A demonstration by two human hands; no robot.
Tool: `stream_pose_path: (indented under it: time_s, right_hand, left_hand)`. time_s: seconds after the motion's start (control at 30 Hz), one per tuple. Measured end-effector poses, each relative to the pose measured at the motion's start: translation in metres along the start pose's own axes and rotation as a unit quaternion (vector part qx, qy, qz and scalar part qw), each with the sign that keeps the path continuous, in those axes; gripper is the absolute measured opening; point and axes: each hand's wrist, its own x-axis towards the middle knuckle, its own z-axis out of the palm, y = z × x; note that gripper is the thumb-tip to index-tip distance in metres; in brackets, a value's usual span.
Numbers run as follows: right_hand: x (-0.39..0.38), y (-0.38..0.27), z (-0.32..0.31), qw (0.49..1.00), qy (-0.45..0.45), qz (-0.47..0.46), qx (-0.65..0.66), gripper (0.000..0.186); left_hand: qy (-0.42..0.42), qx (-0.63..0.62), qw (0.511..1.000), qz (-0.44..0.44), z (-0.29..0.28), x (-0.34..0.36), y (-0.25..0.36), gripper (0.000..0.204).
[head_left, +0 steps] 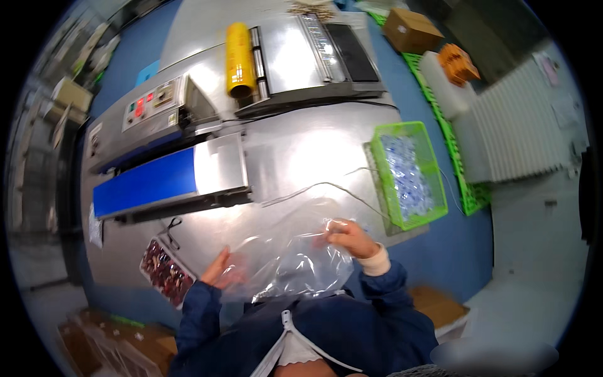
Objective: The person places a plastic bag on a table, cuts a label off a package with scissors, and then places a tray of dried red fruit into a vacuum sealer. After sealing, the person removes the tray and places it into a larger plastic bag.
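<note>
A large clear plastic bag (292,261) is spread between my two hands, close to my body at the front edge of the steel table. My left hand (217,269) holds its left side, thumb up, with the fingers showing blurred through the film. At the upper right of the bag, my right hand (353,239) is closed on the plastic, its fingertips partly covered by glare. A tray of dark red pieces (166,271) under clear film lies left of my left hand. Black-handled scissors (172,232) rest just beyond that tray.
Along the left stands a sealing machine (154,113) with a blue conveyor belt (147,182). A film wrapper with a yellow roll (239,60) sits at the back. A green basket (441,182) of small clear-blue packets is at right, with a cord (326,183) running toward it. Cardboard box (411,30) behind.
</note>
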Motion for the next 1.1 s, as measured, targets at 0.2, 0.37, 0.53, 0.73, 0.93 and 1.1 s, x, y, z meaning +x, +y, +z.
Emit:
stream_pose_path:
  time_s: [0.2, 0.37, 0.53, 0.73, 0.93, 1.1]
  right_hand:
    - [-0.014, -0.027, -0.038, 0.987, 0.010, 0.076, -0.139, 0.012]
    - [-0.009, -0.032, -0.067, 0.986, 0.092, 0.061, -0.127, 0.018]
    - [-0.004, -0.047, -0.039, 0.872, 0.154, -0.141, -0.444, 0.042]
    - [0.023, -0.042, 0.082, 0.826, -0.158, -0.224, -0.492, 0.056]
    - [0.045, -0.019, 0.087, 0.873, -0.189, -0.184, -0.410, 0.016]
    - [0.058, -0.017, 0.115, 0.883, -0.373, -0.111, -0.263, 0.008]
  left_hand:
    - [-0.148, 0.025, 0.979, -0.140, -0.003, 0.016, -0.018, 0.048]
    - [-0.042, -0.094, 0.990, 0.099, 0.034, 0.006, -0.023, 0.015]
    - [-0.006, -0.015, 0.969, 0.248, 0.121, -0.043, -0.003, 0.017]
    - [-0.071, -0.012, 0.923, 0.379, 0.185, -0.043, -0.022, 0.032]
    - [0.157, 0.255, 0.840, 0.452, 0.152, -0.103, -0.054, 0.044]
    - [0.581, 0.423, 0.526, 0.455, 0.141, -0.133, -0.045, 0.057]
